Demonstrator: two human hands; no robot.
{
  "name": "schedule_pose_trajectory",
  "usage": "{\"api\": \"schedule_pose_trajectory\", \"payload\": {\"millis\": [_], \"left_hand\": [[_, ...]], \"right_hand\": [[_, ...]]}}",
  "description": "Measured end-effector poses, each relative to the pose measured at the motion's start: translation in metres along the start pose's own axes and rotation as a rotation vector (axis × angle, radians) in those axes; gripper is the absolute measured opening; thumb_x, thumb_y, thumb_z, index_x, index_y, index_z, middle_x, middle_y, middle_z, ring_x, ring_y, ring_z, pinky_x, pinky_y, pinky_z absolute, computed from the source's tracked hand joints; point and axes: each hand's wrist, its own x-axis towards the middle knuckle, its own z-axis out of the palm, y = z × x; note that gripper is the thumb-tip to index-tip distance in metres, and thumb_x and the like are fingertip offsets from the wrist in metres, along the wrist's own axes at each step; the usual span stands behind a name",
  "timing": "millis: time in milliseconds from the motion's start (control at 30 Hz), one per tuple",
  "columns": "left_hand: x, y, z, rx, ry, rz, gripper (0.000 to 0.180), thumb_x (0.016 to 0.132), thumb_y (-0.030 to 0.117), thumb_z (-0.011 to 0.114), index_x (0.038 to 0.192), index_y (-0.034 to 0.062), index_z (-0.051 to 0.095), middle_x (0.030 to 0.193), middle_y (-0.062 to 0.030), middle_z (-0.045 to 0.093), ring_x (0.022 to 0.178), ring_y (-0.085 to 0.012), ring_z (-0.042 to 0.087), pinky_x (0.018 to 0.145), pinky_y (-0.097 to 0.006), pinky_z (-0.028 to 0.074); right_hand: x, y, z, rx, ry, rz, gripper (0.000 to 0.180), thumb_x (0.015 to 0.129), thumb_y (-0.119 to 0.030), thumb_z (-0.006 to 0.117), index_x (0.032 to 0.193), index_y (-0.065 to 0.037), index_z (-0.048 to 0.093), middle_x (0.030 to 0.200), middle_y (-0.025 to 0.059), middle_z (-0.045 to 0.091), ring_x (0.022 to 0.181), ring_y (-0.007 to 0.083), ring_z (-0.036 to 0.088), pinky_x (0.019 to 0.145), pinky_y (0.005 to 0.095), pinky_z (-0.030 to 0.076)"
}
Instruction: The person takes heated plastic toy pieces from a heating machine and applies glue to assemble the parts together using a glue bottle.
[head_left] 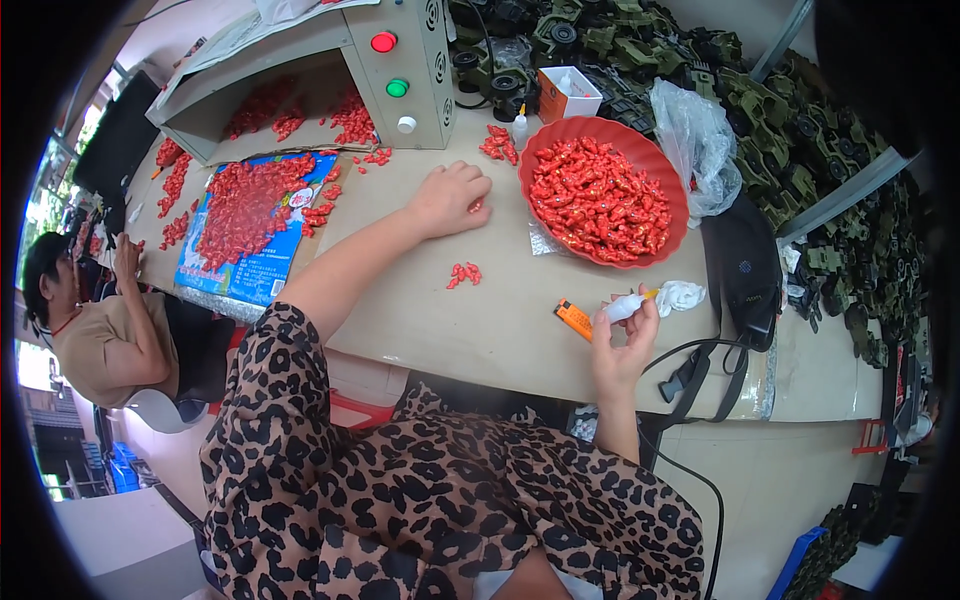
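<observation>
My right hand (625,340) grips a small white squeeze bottle (625,307) with a yellow nozzle, pointing up and to the right. My left hand (450,200) rests low over the table, its fingers curled. A bit of a small red piece (475,207) shows beneath those fingertips; the rest of it is hidden. Several glossy red pieces (464,276) lie loose between my hands. A red scalloped bowl (527,190), heaped with similar small red pieces marked with gold, stands beyond my right hand. Beside that hand are an orange, flat-sided object (573,319) and a crumpled white tissue (680,298).
A grey metal box (425,90) with coloured buttons stands at the back left. Red pieces cover a blue printed sheet (262,275). A black strapped bag (745,270) lies at right, near a clear plastic bag (700,150) and piled green parts (820,200). Another person (110,330) sits at left.
</observation>
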Motion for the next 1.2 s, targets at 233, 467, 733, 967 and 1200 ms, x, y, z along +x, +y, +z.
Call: {"api": "schedule_pose_trajectory", "payload": {"millis": [233,467,733,967,1200], "left_hand": [[0.002,0.0,0.011,0.016,0.248,-0.158,0.016,0.067,0.026,0.056,0.072,0.0107,0.055,0.074,-0.0032,0.052,0.074,-0.0199,0.051,0.058,-0.034,0.044],[0.017,0.0,0.009,-0.374,0.255,-0.593,0.019,0.066,0.025,0.06,0.063,0.0064,0.056,0.064,-0.0055,0.055,0.062,-0.0172,0.053,0.054,-0.031,0.043],[0.108,0.074,-0.001,-0.322,0.298,-0.155,0.025,0.071,0.033,0.058,0.076,0.008,0.06,0.079,-0.0084,0.057,0.075,-0.0224,0.054,0.064,-0.033,0.044],[0.084,0.098,0.0,-0.24,0.353,0.055,0.031,0.074,0.033,0.053,0.095,0.0114,0.058,0.102,-0.0081,0.052,0.101,-0.0269,0.043,0.086,-0.041,0.033],[-0.065,0.013,-0.067,-0.562,0.337,0.102,0.013,0.071,0.012,0.052,0.079,0.0044,0.06,0.078,-0.0105,0.057,0.082,-0.0265,0.053,0.075,-0.036,0.041]], "right_hand": [[0.012,0.011,-0.002,-0.018,0.044,-0.077,0.055,0.071,-0.002,0.058,0.118,0.005,0.031,0.095,0.0135,0.05,0.081,0.0171,0.052,0.071,0.0274,0.042],[0.016,0.013,-0.007,0.018,-0.065,-0.033,0.055,0.073,0.0,0.055,0.119,0.004,0.024,0.102,0.016,0.046,0.089,0.0184,0.051,0.077,0.0289,0.041],[0.001,0.02,0.01,0.002,0.008,-0.079,0.057,0.073,0.0,0.056,0.119,0.004,0.023,0.101,0.0155,0.045,0.09,0.0199,0.05,0.076,0.0287,0.041],[-0.024,-0.008,0.028,-0.025,-0.035,-0.072,0.049,0.073,-0.003,0.057,0.114,0.004,0.031,0.099,0.0135,0.047,0.085,0.0166,0.049,0.074,0.0273,0.041],[-0.059,-0.062,0.079,0.242,-0.104,0.01,0.044,0.077,-0.004,0.051,0.116,0.002,0.033,0.101,0.0123,0.047,0.088,0.0167,0.049,0.08,0.0275,0.039]]}}
